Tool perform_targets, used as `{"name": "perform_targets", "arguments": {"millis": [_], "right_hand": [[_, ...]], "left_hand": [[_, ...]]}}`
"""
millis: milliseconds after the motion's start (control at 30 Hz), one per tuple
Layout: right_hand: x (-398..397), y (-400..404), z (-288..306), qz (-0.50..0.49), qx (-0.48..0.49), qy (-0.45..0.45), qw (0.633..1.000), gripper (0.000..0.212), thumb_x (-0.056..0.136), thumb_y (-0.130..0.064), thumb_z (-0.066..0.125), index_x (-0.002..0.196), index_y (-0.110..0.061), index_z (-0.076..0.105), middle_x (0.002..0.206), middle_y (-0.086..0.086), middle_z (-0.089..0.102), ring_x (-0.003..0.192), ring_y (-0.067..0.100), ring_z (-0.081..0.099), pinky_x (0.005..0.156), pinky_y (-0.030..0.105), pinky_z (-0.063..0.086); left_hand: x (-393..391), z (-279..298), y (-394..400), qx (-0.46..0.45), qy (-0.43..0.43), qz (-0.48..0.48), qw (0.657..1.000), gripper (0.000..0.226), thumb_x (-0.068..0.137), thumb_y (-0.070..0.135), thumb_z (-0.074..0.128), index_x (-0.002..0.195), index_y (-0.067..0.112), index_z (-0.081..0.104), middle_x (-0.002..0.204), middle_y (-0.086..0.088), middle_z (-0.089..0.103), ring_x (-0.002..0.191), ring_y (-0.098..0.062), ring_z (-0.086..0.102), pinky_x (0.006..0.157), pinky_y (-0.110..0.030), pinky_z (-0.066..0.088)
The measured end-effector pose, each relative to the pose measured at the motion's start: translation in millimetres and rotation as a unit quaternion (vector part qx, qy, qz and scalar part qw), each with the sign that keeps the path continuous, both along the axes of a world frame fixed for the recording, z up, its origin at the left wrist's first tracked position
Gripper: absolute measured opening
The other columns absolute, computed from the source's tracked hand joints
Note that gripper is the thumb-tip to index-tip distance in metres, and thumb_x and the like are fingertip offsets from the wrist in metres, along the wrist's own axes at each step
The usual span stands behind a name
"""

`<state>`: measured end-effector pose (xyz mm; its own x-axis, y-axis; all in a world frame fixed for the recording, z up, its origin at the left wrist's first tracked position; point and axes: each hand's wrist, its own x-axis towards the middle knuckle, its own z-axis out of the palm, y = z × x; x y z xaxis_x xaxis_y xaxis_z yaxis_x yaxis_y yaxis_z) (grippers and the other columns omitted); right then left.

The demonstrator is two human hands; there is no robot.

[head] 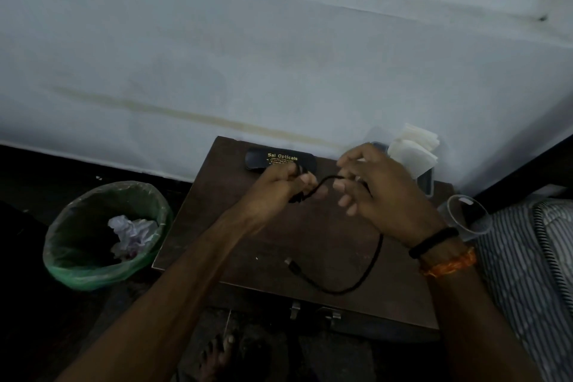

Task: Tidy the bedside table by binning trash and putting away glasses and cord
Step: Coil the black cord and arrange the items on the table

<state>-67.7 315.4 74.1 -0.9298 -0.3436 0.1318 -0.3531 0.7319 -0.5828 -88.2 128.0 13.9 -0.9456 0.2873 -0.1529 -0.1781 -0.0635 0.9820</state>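
Both hands work a black cord (369, 270) above the dark wooden surface (310, 236). The left hand (276, 189) has its fingers (305, 179) curled round a bunched part of the cord, gripping it. From there the cord arcs across to the right hand (381, 195), whose thumb and forefinger pinch it while the other fingers hang loosely spread. Below the right hand the cord drops to the surface, loops round near the front edge, and ends in a plug (291, 264) lying flat. A black glasses case (280, 159) with gold lettering lies closed at the back of the surface, just behind the left hand. Folded white tissues (414, 150) stand in a holder at the back right corner, and a clear cup (468, 217) stands at the right edge beside a striped bed (527, 257). On the floor to the left sits a bin (102, 236) with a green liner, holding crumpled paper (131, 232). The right wrist wears a black band (434, 242) and an orange thread (449, 263).
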Motion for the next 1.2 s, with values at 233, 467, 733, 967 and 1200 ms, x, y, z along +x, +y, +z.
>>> {"name": "perform_targets", "arguments": {"millis": [233,467,733,967,1200], "right_hand": [[-13,4,-14,-0.023,-0.057,0.17,0.984,0.017,0.096,-0.006,0.06,0.106,-0.007,0.073,0.098,0.005,0.07,0.073,0.01,0.071,0.067,0.032,0.062],[-22,-5,-24,-0.089,-0.277,0.048,0.955,0.02,0.092,-0.011,0.065,0.109,-0.007,0.073,0.094,0.0,0.074,0.077,0.015,0.075,0.075,0.037,0.062],[-27,-2,-21,-0.118,-0.267,0.044,0.956,0.019,0.1,-0.017,0.054,0.105,-0.011,0.071,0.075,0.004,0.069,0.057,0.019,0.068,0.05,0.029,0.056],[-21,7,-50,-0.045,-0.033,-0.15,0.987,0.032,0.104,-0.027,0.042,0.084,-0.013,0.062,0.068,0.003,0.064,0.049,0.015,0.058,0.052,0.026,0.044],[-19,-11,-36,-0.029,-0.318,-0.289,0.903,0.028,0.103,-0.022,0.046,0.123,-0.009,0.061,0.119,0.01,0.068,0.109,0.02,0.068,0.089,0.038,0.057]], "left_hand": [[7,10,-4,0.031,0.02,-0.073,0.997,0.017,0.103,0.006,0.037,0.1,0.001,0.053,0.077,-0.011,0.069,0.083,-0.032,0.066,0.089,-0.039,0.049],[9,11,-10,0.085,-0.015,-0.094,0.992,0.019,0.103,0.01,0.039,0.107,-0.001,0.055,0.073,-0.008,0.063,0.072,-0.025,0.059,0.087,-0.041,0.047],[14,14,-15,0.073,-0.027,-0.177,0.981,0.022,0.102,0.011,0.041,0.097,0.0,0.059,0.062,-0.003,0.044,0.058,-0.019,0.047,0.083,-0.033,0.05],[3,12,-21,0.168,-0.055,-0.026,0.984,0.021,0.102,0.012,0.041,0.089,0.003,0.055,0.06,-0.002,0.04,0.053,-0.016,0.044,0.082,-0.036,0.05],[5,-1,-17,-0.03,0.038,0.008,0.999,0.021,0.102,0.011,0.045,0.092,-0.002,0.06,0.063,-0.006,0.059,0.058,-0.017,0.053,0.058,-0.026,0.046]]}}
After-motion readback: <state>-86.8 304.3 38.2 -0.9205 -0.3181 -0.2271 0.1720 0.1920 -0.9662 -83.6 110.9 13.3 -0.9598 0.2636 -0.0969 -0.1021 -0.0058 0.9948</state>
